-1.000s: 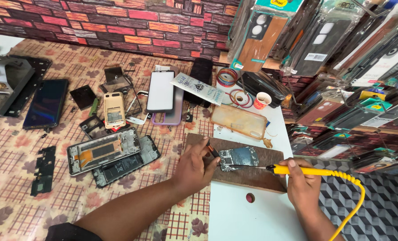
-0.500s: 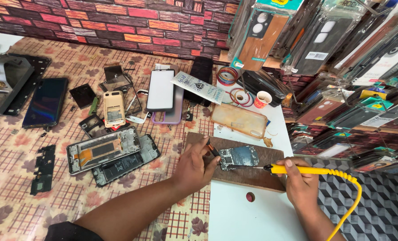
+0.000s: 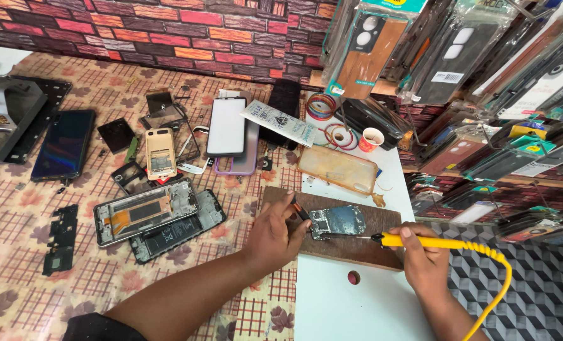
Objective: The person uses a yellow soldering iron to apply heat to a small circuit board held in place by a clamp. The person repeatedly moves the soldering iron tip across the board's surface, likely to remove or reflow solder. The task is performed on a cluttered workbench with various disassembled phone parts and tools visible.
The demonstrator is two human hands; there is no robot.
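Two hands are working at the worktop's near right edge: the right hand (image 3: 425,260) is gripping a yellow-handled soldering iron (image 3: 434,242), while the left hand (image 3: 276,232) is pinching a small dark tool against a blue-grey phone circuit board (image 3: 337,221) lying on a brown wooden board (image 3: 363,247). Farther off, a clear yellowed phone case (image 3: 337,168) is lying.
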